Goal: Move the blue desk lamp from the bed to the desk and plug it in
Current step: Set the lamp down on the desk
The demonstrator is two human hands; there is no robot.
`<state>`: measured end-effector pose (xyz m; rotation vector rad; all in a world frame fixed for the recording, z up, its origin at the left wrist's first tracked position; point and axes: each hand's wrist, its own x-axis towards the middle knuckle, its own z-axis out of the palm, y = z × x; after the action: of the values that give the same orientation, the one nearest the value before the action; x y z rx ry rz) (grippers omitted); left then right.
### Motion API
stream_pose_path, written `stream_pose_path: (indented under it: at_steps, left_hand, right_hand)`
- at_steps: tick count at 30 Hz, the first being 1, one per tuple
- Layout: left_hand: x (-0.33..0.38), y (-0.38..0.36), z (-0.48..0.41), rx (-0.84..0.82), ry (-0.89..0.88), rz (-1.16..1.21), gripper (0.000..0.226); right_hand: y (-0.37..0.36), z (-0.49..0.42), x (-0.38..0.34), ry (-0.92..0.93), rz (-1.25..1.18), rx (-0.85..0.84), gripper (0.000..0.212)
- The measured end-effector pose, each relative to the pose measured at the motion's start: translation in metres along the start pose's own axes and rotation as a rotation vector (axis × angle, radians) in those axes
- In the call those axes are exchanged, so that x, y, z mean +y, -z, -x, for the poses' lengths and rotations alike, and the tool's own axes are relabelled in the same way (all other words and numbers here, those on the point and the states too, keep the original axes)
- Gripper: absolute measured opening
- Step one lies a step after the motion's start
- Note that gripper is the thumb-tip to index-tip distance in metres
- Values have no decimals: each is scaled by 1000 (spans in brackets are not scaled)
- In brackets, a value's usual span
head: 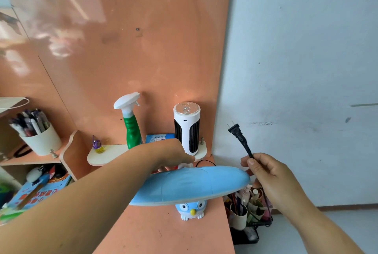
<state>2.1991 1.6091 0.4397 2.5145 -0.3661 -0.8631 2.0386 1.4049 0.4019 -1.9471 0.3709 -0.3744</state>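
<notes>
At lower centre, the blue desk lamp (190,186) already stands on the desk (163,233). The left hand (173,151) reaches behind it, grip hidden. The right hand (263,169) pinches its cord, plug (235,130) raised, not yet plugged in.

Bare worktop (163,237) open in front of the lamp (190,186), wide lamp shade blocking reach to the rear, spray bottle (131,122) and white tower (187,126) crowding the small shelf (106,154), open wall (296,69) right of the plug (235,128).

Orange desk (163,233) bears the blue lamp (191,211) — its small shelf (106,154) a spray bottle (132,128)
</notes>
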Motion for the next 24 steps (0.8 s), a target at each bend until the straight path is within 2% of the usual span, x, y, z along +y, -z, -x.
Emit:
stream_pose_path:
  at_steps: [2,4,6,11,15,24]
  left_hand:
    - [7,-1,4,56,-22,-75,47]
    - [13,-2,7,113,-67,-168,41]
    - [21,-3,11,155,-107,-186,29]
    - [44,-4,24,220,-225,-220,23]
    - [63,-10,29,239,-290,-189,38]
    - [124,-40,58,291,-533,-216,40]
  right_hand:
    - [3,-1,3,-16,2,12,19]
    - [5,-2,6,-33,8,27,19]
    - [7,-3,10,-56,15,39,20]
    - [14,-6,20,-111,-20,93,23]
    - [21,-5,29,-149,-41,115,25]
    - [60,12,46,-263,-158,191,30]
